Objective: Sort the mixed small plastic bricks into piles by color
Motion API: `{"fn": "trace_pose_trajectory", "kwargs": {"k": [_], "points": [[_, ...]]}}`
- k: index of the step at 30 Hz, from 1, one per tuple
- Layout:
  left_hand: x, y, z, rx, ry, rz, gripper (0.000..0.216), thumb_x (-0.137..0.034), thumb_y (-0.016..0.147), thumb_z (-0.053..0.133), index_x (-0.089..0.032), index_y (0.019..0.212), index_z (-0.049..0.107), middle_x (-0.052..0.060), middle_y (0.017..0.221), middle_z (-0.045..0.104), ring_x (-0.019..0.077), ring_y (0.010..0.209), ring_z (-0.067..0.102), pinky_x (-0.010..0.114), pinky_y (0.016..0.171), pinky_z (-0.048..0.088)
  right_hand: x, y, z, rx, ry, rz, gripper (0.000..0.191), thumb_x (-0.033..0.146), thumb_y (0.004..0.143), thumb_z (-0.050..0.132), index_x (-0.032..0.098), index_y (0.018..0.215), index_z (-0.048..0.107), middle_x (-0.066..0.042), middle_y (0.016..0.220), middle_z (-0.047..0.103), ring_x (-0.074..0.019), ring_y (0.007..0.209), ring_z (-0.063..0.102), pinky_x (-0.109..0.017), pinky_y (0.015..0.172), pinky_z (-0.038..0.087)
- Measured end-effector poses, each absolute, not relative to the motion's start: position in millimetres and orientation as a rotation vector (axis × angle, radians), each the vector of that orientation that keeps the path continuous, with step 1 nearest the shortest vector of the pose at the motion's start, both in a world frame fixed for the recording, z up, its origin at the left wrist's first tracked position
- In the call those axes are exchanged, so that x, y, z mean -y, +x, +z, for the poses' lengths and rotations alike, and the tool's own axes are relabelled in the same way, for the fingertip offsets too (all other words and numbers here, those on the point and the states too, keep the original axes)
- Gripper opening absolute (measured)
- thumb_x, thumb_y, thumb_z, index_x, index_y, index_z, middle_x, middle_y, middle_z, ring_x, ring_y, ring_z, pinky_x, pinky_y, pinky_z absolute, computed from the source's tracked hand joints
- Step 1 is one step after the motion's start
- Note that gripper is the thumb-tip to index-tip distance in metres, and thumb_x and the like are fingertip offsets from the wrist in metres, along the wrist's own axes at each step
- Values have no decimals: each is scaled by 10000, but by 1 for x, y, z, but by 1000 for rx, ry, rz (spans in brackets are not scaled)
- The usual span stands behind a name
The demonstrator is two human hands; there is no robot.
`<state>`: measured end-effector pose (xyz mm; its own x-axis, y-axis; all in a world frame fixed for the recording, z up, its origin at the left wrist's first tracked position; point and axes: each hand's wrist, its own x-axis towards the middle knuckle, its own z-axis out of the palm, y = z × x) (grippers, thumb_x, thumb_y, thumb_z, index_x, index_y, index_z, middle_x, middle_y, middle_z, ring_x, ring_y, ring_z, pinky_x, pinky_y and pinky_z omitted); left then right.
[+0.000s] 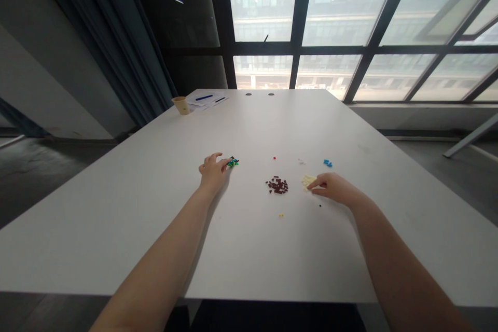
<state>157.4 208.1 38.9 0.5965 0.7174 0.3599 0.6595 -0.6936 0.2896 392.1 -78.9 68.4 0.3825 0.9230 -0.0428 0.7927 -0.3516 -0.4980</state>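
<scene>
My left hand (212,171) rests at a small mixed pile of green, blue and dark toy bricks (233,163). Its fingers are apart, and a fingertip touches the pile's left side. On the other side, my right hand (333,187) reaches into a flat heap of cream bricks (307,182). Index finger and thumb are stretched out with a gap between them; I see no brick held there. Between both hands lies a heap of dark brown bricks (277,185), loosely spread.
Small groups lie about: blue bricks (327,163), whitish pieces (301,162), a red piece (274,158), yellow pieces (280,215) and a black piece (320,206). A paper cup (181,106) and papers (198,101) with pens stand at the white table's (249,259) far left.
</scene>
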Motion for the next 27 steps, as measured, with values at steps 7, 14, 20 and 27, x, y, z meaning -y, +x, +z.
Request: {"fn": "trace_pose_trajectory", "kwargs": {"k": [7,14,20,27], "points": [[-210,155,39,-1161,2716,615,240,-257,793,494,-298,939,680,65,1190,527,287,1113,401,456,844,324,77,391,66,1483,-2310,549,236,261,684,590,238,872,731,-40,753,687,-150,614,553,-251,573,389],[-211,157,40,-1181,2636,619,182,-305,746,544,-266,866,675,53,1130,565,273,1085,433,424,833,340,78,392,70,1472,-2321,650,228,274,691,572,219,834,741,-35,710,699,-158,594,564,-253,561,388],[-208,156,43,-1218,2644,586,200,-358,724,565,-252,854,675,43,1128,575,266,1087,432,416,846,327,81,401,65,1424,-2266,778,289,347,678,582,198,874,734,-42,798,713,-191,700,600,-262,636,423],[-208,157,41,-1200,2638,603,161,-359,716,574,-249,785,669,30,1095,587,259,1076,444,418,839,320,82,403,64,1420,-2311,818,301,326,685,568,207,913,724,-38,879,710,-207,763,622,-266,653,432]]}}
